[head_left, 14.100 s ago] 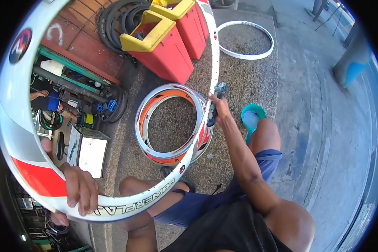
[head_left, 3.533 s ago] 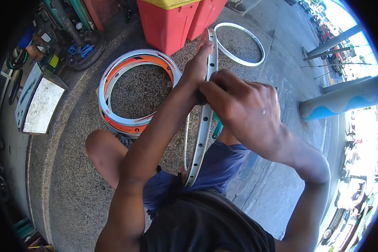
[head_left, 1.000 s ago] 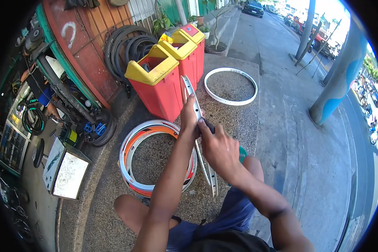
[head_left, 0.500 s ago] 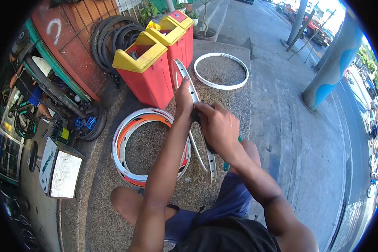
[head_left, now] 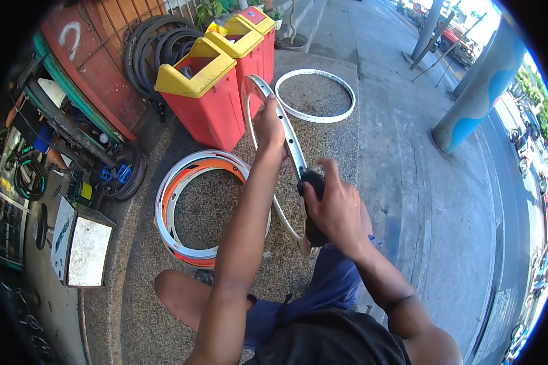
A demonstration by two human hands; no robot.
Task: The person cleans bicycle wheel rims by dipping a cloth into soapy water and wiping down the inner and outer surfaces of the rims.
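Note:
A silver bicycle rim [head_left: 293,146] with spoke holes stands tilted on edge in front of me. My left hand [head_left: 269,126] is closed around its upper part, thumb along the drilled face. My right hand [head_left: 338,210] pinches a black, cloth-like piece [head_left: 312,182] against the near side of the same rim, with the index finger raised. The black piece hangs down along the rim; its exact kind I cannot make out. Left of the held rim lies a stack of rims, with an orange rim [head_left: 178,193] among them. Beyond lies a white rim [head_left: 315,118].
Two red bins with yellow tops, the nearer bin [head_left: 210,109] and the farther bin [head_left: 263,55], stand ahead. Black tires [head_left: 141,58] lean on the wall at left. A white-topped box [head_left: 90,252] stands lower left. A painted post [head_left: 469,115] rises at right, before the road.
My right hand has moved down the rim and toward me, its index finger now lifted. More of the black piece shows. The view has shifted slightly.

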